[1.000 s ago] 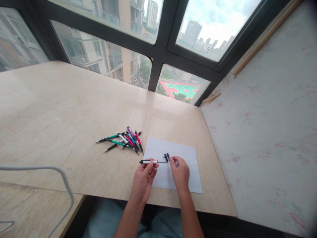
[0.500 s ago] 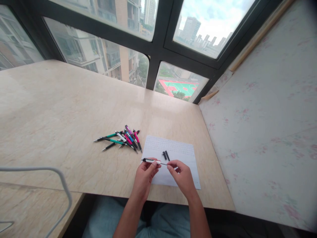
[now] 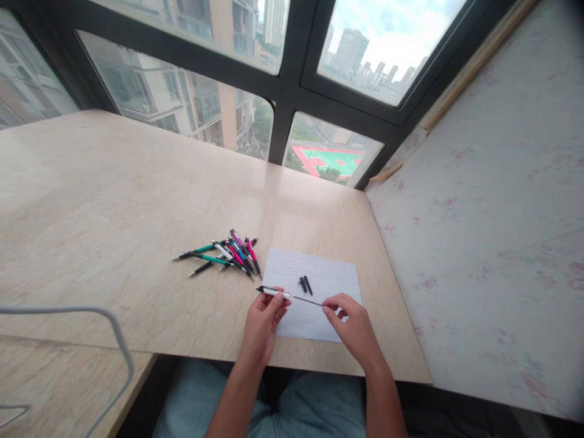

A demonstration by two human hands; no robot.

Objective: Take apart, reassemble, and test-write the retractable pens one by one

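My left hand (image 3: 264,319) pinches a white pen barrel with a black end (image 3: 272,292), held level above the table edge. My right hand (image 3: 351,322) pinches the end of a thin black refill (image 3: 308,300), which now lies clear of the barrel, a small gap between them. Both hands hover over a white sheet of paper (image 3: 319,274) with faint lines of writing. Two small black pen parts (image 3: 305,284) lie on the sheet just beyond my fingers. A heap of several coloured pens (image 3: 225,254) lies on the table to the left of the sheet.
The beige marbled table (image 3: 114,201) runs to a large window with dark frames (image 3: 292,91) at the back. A pale flowered wall (image 3: 493,213) closes the right side. A bent grey wire frame (image 3: 118,340) stands at the lower left. My knees in light trousers (image 3: 301,407) show below the table edge.
My right hand has moved right and drawn the black refill out of the white barrel. My left hand kept the barrel almost still.
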